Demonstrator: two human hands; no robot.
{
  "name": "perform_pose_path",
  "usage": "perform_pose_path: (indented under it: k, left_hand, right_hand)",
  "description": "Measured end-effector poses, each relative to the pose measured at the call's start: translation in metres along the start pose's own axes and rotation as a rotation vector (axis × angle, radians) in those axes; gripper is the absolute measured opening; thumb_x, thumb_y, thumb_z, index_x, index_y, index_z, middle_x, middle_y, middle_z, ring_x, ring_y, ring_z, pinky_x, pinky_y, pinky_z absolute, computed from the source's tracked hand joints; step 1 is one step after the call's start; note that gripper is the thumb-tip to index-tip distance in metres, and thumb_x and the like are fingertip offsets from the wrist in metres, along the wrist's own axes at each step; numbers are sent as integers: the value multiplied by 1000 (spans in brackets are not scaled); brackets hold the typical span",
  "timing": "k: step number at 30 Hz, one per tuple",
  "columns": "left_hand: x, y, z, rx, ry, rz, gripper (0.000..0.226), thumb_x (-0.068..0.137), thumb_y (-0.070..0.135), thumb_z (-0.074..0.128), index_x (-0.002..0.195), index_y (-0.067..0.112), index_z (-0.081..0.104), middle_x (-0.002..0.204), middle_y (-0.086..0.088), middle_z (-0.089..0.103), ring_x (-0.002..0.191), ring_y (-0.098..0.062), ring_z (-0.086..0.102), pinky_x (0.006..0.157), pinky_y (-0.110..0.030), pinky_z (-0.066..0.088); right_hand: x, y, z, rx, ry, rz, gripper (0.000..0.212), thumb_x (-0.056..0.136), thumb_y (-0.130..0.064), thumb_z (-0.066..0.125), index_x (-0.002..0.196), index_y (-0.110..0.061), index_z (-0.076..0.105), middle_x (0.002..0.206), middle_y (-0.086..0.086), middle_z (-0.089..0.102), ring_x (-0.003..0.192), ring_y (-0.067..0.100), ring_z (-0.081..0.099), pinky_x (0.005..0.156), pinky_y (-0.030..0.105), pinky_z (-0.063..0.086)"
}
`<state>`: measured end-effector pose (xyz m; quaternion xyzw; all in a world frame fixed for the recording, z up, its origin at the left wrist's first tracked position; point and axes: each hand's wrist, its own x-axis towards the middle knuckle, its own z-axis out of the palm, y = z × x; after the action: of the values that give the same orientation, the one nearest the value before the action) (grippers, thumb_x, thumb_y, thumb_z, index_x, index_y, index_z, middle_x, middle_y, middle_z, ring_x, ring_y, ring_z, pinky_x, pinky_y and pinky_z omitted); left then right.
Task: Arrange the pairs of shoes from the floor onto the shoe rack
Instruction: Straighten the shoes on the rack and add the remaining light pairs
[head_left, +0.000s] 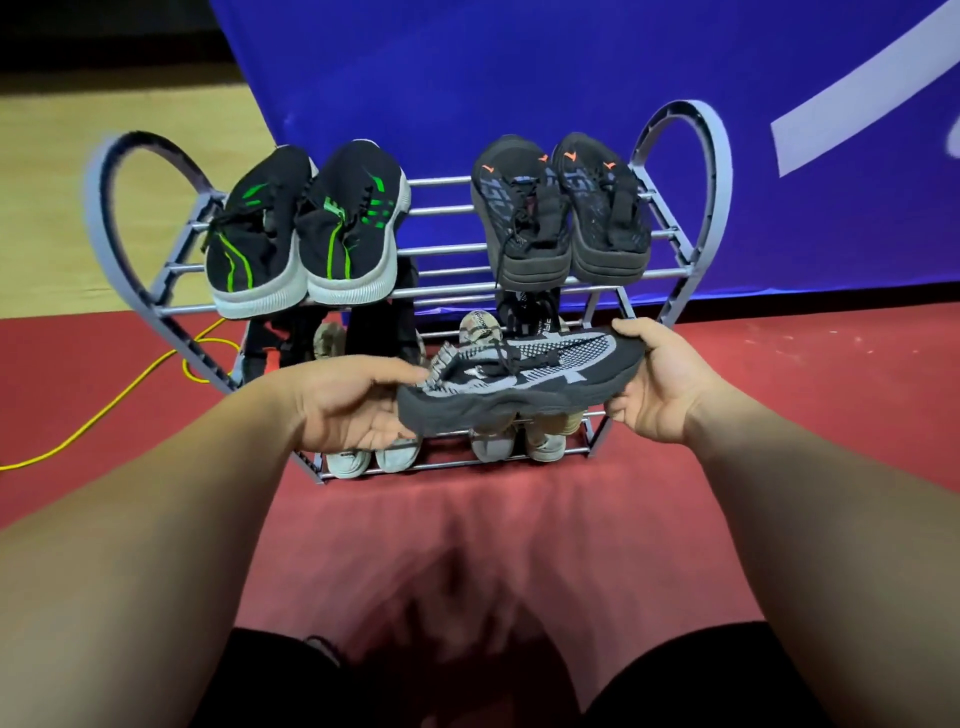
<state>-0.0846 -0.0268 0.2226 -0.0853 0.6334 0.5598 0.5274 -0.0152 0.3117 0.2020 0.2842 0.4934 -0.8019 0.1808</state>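
A black and grey knit sneaker (524, 379) is held sideways in front of the grey metal shoe rack (447, 208), level with its middle shelf. My left hand (348, 400) grips its heel end and my right hand (649, 384) grips its toe end. On the top shelf stand a black pair with green stripes (306, 228) at the left and a black pair with orange marks (561, 208) at the right. Dark shoes (384, 327) sit on the middle shelf, partly hidden. Pale shoes (374, 457) line the bottom shelf.
The rack stands on red carpet (519, 519) against a blue banner (519, 67). A yellow cable (104, 410) runs over the floor at the left and loops by the rack's left side. My knees in black shorts (675, 675) fill the bottom edge.
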Motion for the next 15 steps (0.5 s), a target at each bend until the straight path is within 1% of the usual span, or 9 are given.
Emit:
perform_pose_path:
  k: [1,2,3,4,5,8,11,13,15]
  left_hand:
    - [-1,0,4,63,-94,-26,42,67,36,89,100,14,75,94,-10,75,71,-18,73,57,-23,55]
    - [-2,0,8,118,-174,-46,45,61,35,93,96,13,77,92,-11,75,72,-19,73,59,-24,56]
    - [-1,1,14,160,-234,-58,46,58,34,95,94,13,76,89,-11,74,72,-20,72,60,-24,55]
    - [0,2,19,186,-272,-65,46,57,34,95,93,13,75,87,-11,73,71,-21,72,60,-24,55]
    - [3,4,24,199,-297,-66,46,58,33,95,93,13,75,86,-10,73,72,-21,71,60,-24,53]
    - [7,9,42,179,-349,-39,42,60,33,94,93,14,77,85,-8,74,70,-20,71,56,-21,48]
    - [10,14,56,177,-329,13,44,54,36,97,88,15,79,81,-7,74,65,-17,70,50,-19,45]
    - [14,17,64,187,-286,39,43,55,38,96,88,18,79,81,-6,74,63,-14,69,48,-17,43]
    - [17,19,70,185,-244,47,31,68,37,90,91,20,79,83,-4,74,62,-12,68,49,-17,40]
  right_hand:
    - [2,0,0,34,21,-22,39,87,-51,65,103,-17,75,97,6,70,63,20,56,50,23,43]
    - [3,0,1,75,23,-48,47,91,-54,62,112,-14,76,107,6,75,77,24,70,64,27,56]
    - [4,-1,1,114,24,-75,53,94,-54,59,124,-13,73,117,7,76,96,28,75,84,35,60]
    - [4,-2,3,154,11,-98,55,97,-53,58,132,-12,69,125,10,74,111,30,73,99,41,57]
    - [3,-3,6,183,16,-118,55,99,-51,57,136,-12,67,128,12,73,117,31,71,103,44,54]
    - [3,-8,15,225,35,-145,54,99,-50,60,134,-10,68,129,15,71,117,36,70,105,50,53]
    - [4,-12,22,235,102,-176,51,99,-48,63,131,-9,69,123,15,74,110,36,73,101,55,55]
    - [5,-12,23,218,140,-188,48,99,-45,63,130,-9,70,119,14,76,108,33,74,97,52,58]
    - [5,-12,22,207,176,-184,46,98,-40,66,131,-8,69,117,12,77,107,29,75,87,45,62]
